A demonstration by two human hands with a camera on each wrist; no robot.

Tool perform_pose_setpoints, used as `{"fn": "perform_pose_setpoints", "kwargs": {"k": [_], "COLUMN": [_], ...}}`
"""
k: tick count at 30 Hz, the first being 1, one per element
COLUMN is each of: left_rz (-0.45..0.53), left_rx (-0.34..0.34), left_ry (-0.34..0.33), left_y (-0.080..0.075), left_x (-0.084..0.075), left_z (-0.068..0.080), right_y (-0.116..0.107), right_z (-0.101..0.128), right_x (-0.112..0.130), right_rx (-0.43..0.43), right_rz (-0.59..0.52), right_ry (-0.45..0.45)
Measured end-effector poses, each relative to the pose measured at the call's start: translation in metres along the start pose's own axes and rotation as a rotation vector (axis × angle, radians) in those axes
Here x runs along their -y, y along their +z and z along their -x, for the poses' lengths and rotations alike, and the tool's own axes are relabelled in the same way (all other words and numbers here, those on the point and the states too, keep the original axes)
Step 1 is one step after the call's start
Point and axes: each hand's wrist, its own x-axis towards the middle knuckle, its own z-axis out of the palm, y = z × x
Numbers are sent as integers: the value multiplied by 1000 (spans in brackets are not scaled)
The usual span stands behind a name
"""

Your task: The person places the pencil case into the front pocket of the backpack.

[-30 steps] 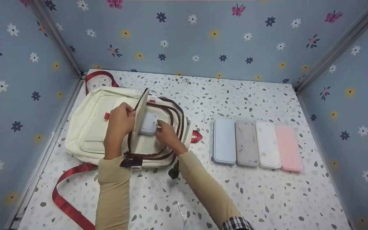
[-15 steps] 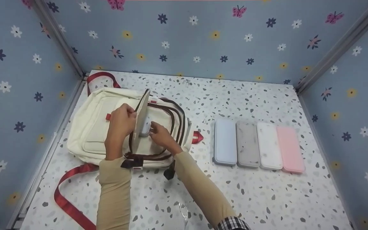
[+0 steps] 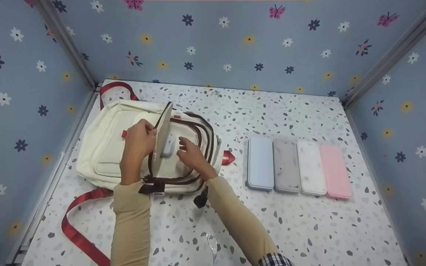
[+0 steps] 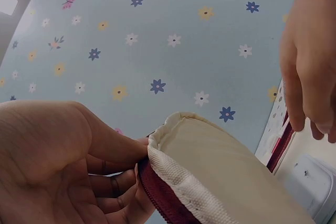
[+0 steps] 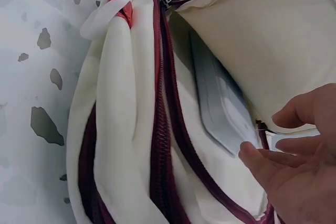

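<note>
Status: one light blue-grey case sits inside the open front compartment of the cream backpack, mostly tucked behind the flap, lying against the inner wall with its near end showing in the right wrist view. Left hand pinches the flap edge between thumb and fingers and holds it up, grip closed on the fabric. Right hand hovers just beside the case over the compartment mouth, fingers loosely spread, grip wide and holding nothing; fingertips near the case, contact not clear. So one case reads as in, judging by where it lies. Left to go, by my read: four cases in a row on the tabletop to the right of the bag, touching side by side: blue, grey, white, pink. Compartment zip is open; main zip tracks also look undone. Red strap trails off the near left. Bag lies flat at left of the tabletop.
</note>
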Motion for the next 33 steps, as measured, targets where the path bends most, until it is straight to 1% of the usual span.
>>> {"fn": "perform_pose_setpoints", "kwargs": {"k": [3,11,14,20,28,31,33], "left_rz": [0,5,6,1,7,13,13], "left_rx": [-2,-1,2,1,-17,-30,-33], "left_ry": [-5,-1,-7,9,23,32,28], "left_y": [0,0,0,0,1,1,1], "left_x": [0,1,1,0,1,2,3], "left_z": [1,1,1,1,1,1,1], "right_y": [-5,-18,-24,-35,-42,-43,-44], "right_z": [4,22,30,45,69,77,81], "right_x": [3,2,1,-2,-6,-8,-10], "right_rx": [-32,-78,-102,-184,-292,-333,-350], "right_rz": [7,-48,-26,3,78,88,80], "right_ry": [-42,-105,-137,-240,-319,-344,-344]}}
